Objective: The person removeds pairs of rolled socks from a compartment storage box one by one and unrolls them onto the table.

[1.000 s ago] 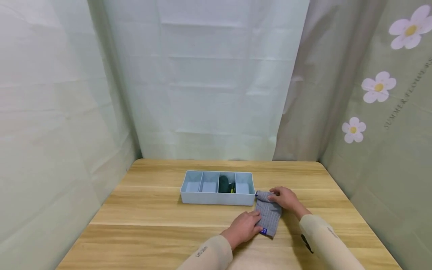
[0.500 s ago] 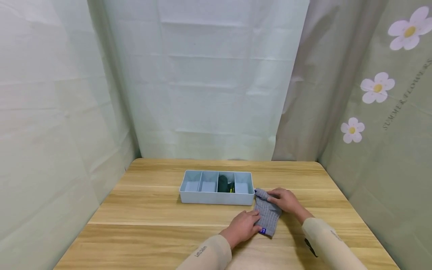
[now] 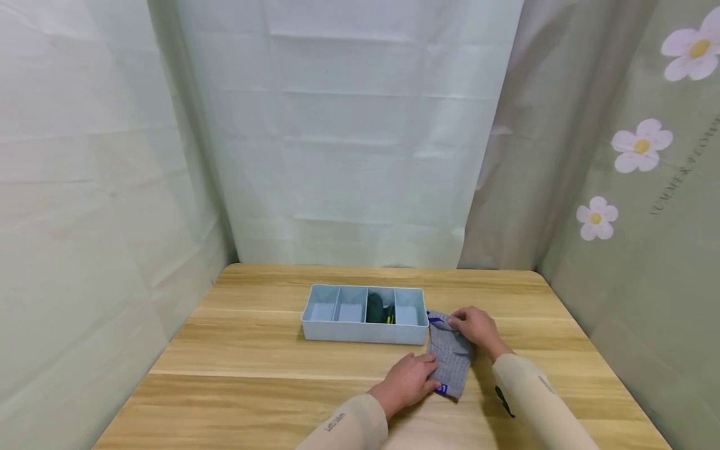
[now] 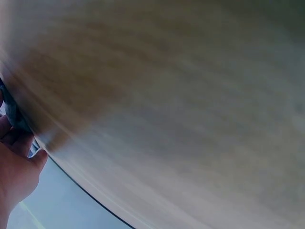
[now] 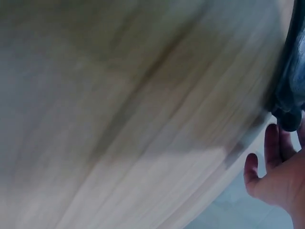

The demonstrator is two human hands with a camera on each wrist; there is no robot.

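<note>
A grey ribbed cloth (image 3: pixel 450 359), sock-like in size, lies on the table beside the box's right end. It has a blue label near its front edge and a blue trim at its far edge. My left hand (image 3: pixel 407 380) rests on its near left edge, fingers extended. At the far right edge, my right hand (image 3: pixel 477 328) pinches the fabric between thumb and fingers. Both wrist views catch part of a hand, the left one (image 4: pixel 19 167) and the right one (image 5: pixel 279 176), beside dark, blurred fabric.
A light blue box (image 3: pixel 362 332) with several compartments stands left of the cloth. Its third compartment from the left holds a dark green item (image 3: pixel 375 308) with yellow marks. The wooden table (image 3: pixel 253 356) is bounded by hanging curtains (image 3: pixel 360 156) at the back and sides.
The far end of the cloth, bunched or folded before, now lies flatter and shows its blue trim. My right hand has shifted slightly away from me; the left stays put on the cloth.
</note>
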